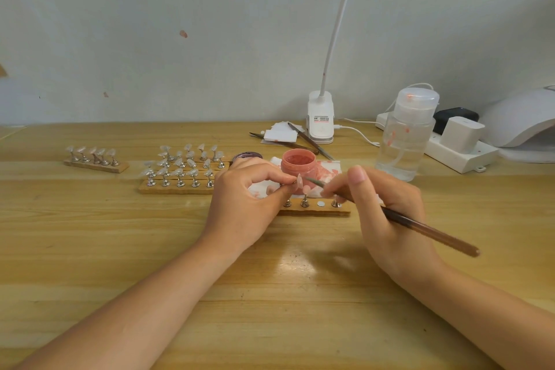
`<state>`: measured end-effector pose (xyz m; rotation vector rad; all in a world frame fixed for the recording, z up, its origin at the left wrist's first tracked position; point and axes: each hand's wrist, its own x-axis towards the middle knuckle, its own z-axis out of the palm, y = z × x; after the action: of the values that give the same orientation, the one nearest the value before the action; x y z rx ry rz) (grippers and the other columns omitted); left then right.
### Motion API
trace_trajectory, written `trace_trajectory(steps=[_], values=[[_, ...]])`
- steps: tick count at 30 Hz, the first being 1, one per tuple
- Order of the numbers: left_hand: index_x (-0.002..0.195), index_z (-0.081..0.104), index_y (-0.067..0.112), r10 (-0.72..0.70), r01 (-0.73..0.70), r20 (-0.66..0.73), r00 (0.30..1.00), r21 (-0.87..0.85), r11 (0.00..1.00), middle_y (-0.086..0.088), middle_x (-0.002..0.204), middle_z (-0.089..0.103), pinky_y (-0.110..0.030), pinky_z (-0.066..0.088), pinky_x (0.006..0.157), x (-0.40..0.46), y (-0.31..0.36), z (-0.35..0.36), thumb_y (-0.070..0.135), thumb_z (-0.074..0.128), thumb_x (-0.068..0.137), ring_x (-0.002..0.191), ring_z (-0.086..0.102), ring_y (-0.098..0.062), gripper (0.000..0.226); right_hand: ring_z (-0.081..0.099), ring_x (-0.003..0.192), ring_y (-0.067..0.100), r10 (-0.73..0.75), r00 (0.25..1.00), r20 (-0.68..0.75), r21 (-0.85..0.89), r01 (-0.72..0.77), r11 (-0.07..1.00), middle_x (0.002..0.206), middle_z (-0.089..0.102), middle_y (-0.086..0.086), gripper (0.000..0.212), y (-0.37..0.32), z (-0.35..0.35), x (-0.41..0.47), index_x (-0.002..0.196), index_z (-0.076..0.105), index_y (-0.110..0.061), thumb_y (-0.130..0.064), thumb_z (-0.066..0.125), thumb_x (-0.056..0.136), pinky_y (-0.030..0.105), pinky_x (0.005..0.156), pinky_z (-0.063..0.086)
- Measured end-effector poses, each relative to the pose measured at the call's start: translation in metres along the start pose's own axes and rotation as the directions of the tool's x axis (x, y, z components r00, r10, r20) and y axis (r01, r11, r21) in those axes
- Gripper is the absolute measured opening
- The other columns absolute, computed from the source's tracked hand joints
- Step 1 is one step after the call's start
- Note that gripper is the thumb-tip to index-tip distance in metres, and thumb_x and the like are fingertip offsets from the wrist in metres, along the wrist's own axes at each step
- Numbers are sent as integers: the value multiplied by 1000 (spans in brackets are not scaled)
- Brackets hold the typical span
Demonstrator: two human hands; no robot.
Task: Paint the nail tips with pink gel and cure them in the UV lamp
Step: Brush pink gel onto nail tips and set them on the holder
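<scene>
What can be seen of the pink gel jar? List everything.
The pink gel jar is a small, round, open pot, seemingly translucent plastic, holding pink gel with smears inside the rim. It stands upright on a pink-stained white tissue on the wooden table, behind the hands. Neither hand touches it; no lid sits on it.

— How is the light?

— Bright and even across the wooden table, soft, from above. One glare patch shines on the wood between the forearms, and a faint shadow lies just right of it, under the right hand.

— And sharpness?

— Fair at the centre, slightly soft overall. The wide lens bows the table's far edge, and the forearms stretch large toward the lower corners. The wall looks flat and pale.
</scene>
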<state>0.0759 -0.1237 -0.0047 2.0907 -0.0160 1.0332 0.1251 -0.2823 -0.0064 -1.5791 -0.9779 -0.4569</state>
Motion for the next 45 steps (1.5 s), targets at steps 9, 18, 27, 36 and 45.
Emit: trace_trajectory(steps=[9, 18, 27, 36, 45], values=[[70, 70, 17, 1, -1, 20, 1000, 12, 1000, 12, 72, 63, -3, 36, 77, 0, 0, -1, 5, 77, 68, 80, 56, -4, 15, 62, 72, 6, 15, 1000, 2, -32, -15, 999, 69, 65, -13, 41, 0, 0, 1, 68, 66, -16, -34, 37, 91, 34, 70, 48], [69, 67, 27, -2, 2, 14, 1000, 3, 1000, 15, 72, 62, -4, 36, 77, -1, 1, -2, 3, 77, 67, 82, 56, -4, 26, 61, 68, 5, 17, 1000, 26, -63, -15, 998, 66, 64, -12, 40, -1, 0, 1, 67, 65, -21, -37, 37, 90, 30, 67, 46], [68, 64, 32, 7, -7, -3, 1000, 13, 1000, 17, 70, 62, -4, 36, 77, -1, 1, 0, 0, 77, 67, 80, 56, 2, 35, 59, 64, 4, -7, 999, 34, -41, 8, 999, 63, 63, -9, 46, 0, -1, 0, 64, 66, -11, -33, 37, 91, 23, 64, 45], [67, 63, 35, -7, 7, -6, 1000, -5, 1000, 24, 71, 60, 0, 34, 76, -2, 0, 0, -1, 75, 67, 81, 53, 14, 38, 61, 65, 5, 4, 999, 33, -7, -3, 1000, 61, 64, -9, 48, 0, -2, -1, 61, 65, -11, -34, 36, 92, 29, 66, 47], [83, 71, 24, -9, 12, 50, 999, -62, 998, 15, 86, 63, -3, 36, 78, -1, 2, -2, 10, 73, 73, 89, 56, 6, 17, 61, 73, 5, -32, 999, -44, 87, 35, 996, 77, 65, -18, 36, -2, -4, 2, 75, 63, -22, -25, 34, 95, 17, 67, 46]])
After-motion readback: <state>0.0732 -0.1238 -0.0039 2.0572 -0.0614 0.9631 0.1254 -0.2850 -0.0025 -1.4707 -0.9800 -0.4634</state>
